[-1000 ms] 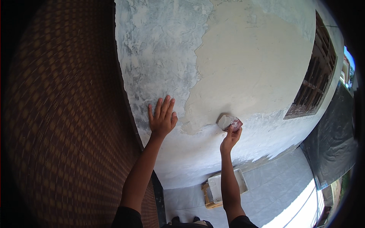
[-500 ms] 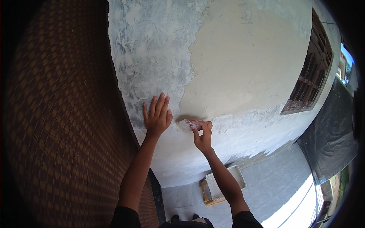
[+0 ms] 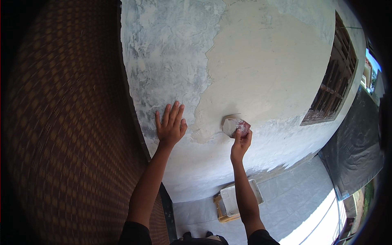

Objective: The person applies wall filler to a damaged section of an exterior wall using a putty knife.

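A putty scraper (image 3: 235,127), flat, reddish at one end and smeared with pale filler, is pinched in the fingers of my right hand (image 3: 240,149). Its pale broad edge lies at the wall, on the lower part of a beige filler patch (image 3: 261,61). Flat against the whitish-grey wall, to the left of that patch, rests my left hand (image 3: 170,126) with its fingers spread and nothing in it. Rough, streaky grey-white wall (image 3: 167,49) shows above my left hand. A fresh-looking beige strip reaches down between the two hands.
A brown woven-pattern surface (image 3: 73,114) rises close on the left. Below my right forearm, a white tray (image 3: 229,200) sits on a small wooden stool (image 3: 220,212) over a grey floor sheet (image 3: 286,192). At right are a barred window (image 3: 332,77) and a dark tarp (image 3: 351,143).
My right hand has moved the scraper rightward and slightly up along the wall, and a beige strip now shows where it was. The left hand stays in place.
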